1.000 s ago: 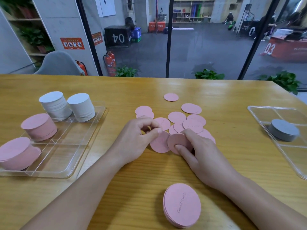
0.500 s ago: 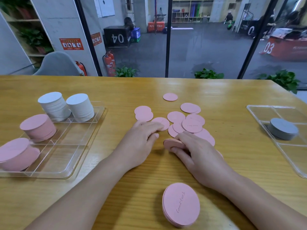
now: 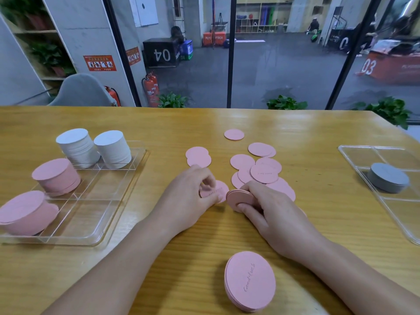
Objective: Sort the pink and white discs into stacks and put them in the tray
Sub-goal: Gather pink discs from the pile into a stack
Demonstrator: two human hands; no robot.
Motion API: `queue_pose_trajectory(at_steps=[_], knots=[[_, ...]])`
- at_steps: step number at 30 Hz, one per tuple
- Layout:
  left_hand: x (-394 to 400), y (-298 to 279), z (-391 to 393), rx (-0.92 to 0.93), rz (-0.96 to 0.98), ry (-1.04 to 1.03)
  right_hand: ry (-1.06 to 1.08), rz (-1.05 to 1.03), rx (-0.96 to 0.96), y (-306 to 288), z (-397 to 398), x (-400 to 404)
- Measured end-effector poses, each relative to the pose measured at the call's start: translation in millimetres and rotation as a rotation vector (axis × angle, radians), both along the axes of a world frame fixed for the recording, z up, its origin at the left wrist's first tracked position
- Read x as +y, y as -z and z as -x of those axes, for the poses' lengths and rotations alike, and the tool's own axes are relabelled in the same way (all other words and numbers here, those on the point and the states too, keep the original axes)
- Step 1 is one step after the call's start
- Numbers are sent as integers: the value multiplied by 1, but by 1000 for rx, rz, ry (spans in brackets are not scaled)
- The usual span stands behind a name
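The head view shows, at the frame's center, the right hand (image 3: 270,212) gripping a thin stack of pink discs (image 3: 239,197), the left hand (image 3: 188,196) pinching one flat, round pink disc (image 3: 216,192) beside it on the table (image 3: 318,196).

Two stacks of white discs (image 3: 94,147) and two stacks of pink discs (image 3: 55,176) are counted in the clear tray (image 3: 95,228) at the table's left edge. One pink stack (image 3: 250,284) is seen at the near edge. About a dozen loose pink discs (image 3: 242,161) are scattered mid-table. One grey stack (image 3: 387,177) is held by a second tray (image 3: 354,153) at the right edge.
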State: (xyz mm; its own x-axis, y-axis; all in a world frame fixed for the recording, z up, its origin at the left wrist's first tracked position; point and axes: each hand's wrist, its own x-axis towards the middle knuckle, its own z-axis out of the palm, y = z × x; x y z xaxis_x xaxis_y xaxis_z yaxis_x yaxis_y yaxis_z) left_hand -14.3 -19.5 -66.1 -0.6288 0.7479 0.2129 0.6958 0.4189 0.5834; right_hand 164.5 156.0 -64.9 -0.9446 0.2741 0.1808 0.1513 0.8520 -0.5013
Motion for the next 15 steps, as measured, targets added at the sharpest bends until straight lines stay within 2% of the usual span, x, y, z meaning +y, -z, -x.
queue_pose_trajectory(at_steps=[3, 6, 11, 15], knots=[[-2, 2, 4, 35, 138, -71, 4, 10, -6, -1, -1, 0], [-2, 1, 3, 42, 157, -75, 8, 17, -6, 0, -1, 0], [-2, -6, -1, -102, 41, -65, 20, 21, -12, 0, -1, -1], [1, -6, -1, -225, -182, -8, 21, 48, 13, 0, -2, -1]])
